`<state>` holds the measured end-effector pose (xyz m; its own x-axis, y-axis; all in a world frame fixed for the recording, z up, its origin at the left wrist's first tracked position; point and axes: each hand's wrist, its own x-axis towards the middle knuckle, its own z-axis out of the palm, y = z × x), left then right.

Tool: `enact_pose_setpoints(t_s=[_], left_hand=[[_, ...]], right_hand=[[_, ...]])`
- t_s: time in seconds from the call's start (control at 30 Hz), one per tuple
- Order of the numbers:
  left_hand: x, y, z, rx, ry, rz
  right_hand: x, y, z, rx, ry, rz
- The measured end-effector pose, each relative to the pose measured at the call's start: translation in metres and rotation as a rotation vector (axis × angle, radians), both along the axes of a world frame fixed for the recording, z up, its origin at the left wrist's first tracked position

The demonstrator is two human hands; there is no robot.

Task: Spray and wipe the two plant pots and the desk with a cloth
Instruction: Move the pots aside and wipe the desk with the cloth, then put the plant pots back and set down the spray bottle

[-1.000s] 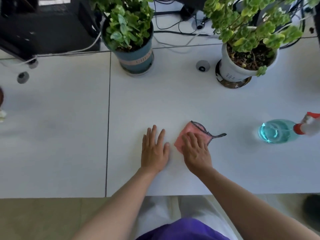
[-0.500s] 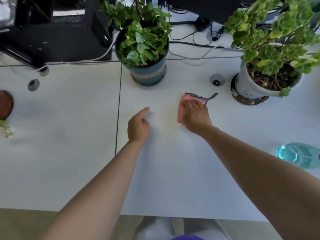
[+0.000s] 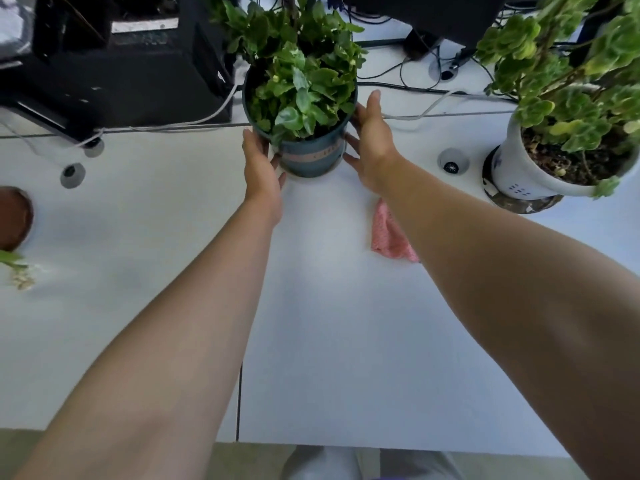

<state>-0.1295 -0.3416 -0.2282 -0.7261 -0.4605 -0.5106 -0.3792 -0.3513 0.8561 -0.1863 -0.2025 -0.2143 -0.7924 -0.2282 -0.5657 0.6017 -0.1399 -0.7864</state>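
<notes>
Near the far edge of the white table (image 3: 329, 341), the blue pot (image 3: 310, 157) with its leafy plant stands between both hands. The left hand (image 3: 261, 171) presses its spread fingers against the pot's left side, and the right hand (image 3: 369, 143) cups the right side, fingers extended along the rim. Neither hand clenches; together they clasp the pot. The pink cloth (image 3: 389, 237) lies released on the table, partly hidden under the right forearm. Toward the right edge stands the white pot (image 3: 523, 174) on a dark saucer.
</notes>
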Motion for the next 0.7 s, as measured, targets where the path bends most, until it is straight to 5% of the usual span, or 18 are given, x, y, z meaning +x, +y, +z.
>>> enact_pose_setpoints(t_s=[0.57,0.7], left_hand=[[0.165,0.047,-0.002,-0.004,0.005,-0.015],[0.165,0.060,-0.012,-0.048,-0.061,0.268]], right_hand=[[0.165,0.040,-0.010,-0.066,-0.047,-0.080],[0.159,0.063,-0.013,-0.042,-0.068,-0.099]])
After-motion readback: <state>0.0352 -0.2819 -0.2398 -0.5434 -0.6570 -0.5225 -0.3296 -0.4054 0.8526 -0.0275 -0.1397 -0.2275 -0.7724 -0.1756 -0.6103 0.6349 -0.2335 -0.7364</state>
